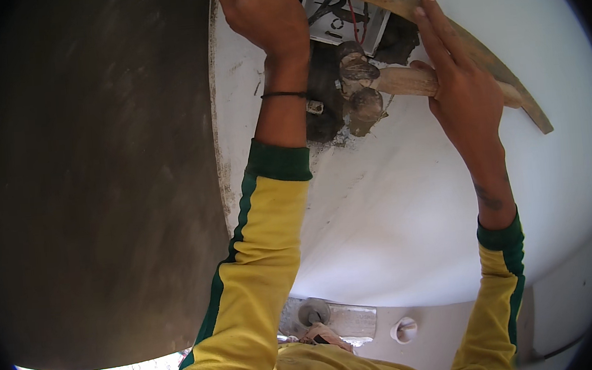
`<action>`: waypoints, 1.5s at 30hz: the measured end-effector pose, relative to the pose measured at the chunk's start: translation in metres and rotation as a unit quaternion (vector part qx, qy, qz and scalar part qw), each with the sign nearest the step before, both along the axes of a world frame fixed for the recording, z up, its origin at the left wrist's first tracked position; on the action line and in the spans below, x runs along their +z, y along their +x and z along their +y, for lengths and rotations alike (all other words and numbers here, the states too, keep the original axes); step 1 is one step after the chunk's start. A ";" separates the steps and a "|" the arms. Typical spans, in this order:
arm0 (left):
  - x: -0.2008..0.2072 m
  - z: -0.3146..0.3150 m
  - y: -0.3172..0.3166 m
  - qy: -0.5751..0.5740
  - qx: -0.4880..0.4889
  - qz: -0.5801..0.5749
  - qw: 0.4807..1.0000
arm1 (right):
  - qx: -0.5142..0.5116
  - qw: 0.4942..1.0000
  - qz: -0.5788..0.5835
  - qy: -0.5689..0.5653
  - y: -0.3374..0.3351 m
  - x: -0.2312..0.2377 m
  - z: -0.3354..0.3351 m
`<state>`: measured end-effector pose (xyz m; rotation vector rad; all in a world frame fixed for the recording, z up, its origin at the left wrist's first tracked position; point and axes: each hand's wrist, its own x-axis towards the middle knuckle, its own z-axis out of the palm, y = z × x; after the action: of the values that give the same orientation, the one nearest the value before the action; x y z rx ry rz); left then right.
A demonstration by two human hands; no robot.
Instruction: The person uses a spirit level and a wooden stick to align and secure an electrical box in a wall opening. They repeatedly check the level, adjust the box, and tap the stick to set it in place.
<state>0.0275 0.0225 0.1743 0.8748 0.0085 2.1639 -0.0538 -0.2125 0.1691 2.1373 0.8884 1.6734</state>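
Observation:
A long wooden strip (pixel 474 51) slants across a recessed electrical box (pixel 329 35) with loose dark and red wires in a white wall. My left hand (pixel 267 17) is at the strip's upper left end, closed against it, with its fingertips cut off by the top edge. In my right hand (pixel 468 95) is a hammer (pixel 402 80), held by its wooden handle, the worn, crusted head pointing left below the box. Two outstretched fingers of that hand press on the strip, which passes over the handle's far side.
Rough dark broken patches (pixel 322 89) surround the box. A large dark brown surface (pixel 94 180) fills the left side, beside the white wall (pixel 396 226). Down on the floor are a round grey container (pixel 313 311), a board (pixel 355 321) and a small white tub (pixel 404 330).

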 end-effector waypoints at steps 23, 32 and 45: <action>-0.005 0.002 0.000 0.018 -0.047 -0.019 0.999 | 0.217 0.970 0.064 0.092 -0.055 0.027 0.114; -0.005 0.006 0.008 0.000 0.002 -0.076 0.997 | 0.223 0.965 0.039 0.134 -0.055 0.039 0.110; -0.010 -0.002 0.009 -0.002 -0.013 -0.077 0.997 | 0.113 0.992 0.046 0.015 -0.051 0.032 0.113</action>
<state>0.0360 0.0207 0.1640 0.7007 -0.0745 2.2012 -0.1051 -0.0996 0.2007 2.2212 1.1794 1.7115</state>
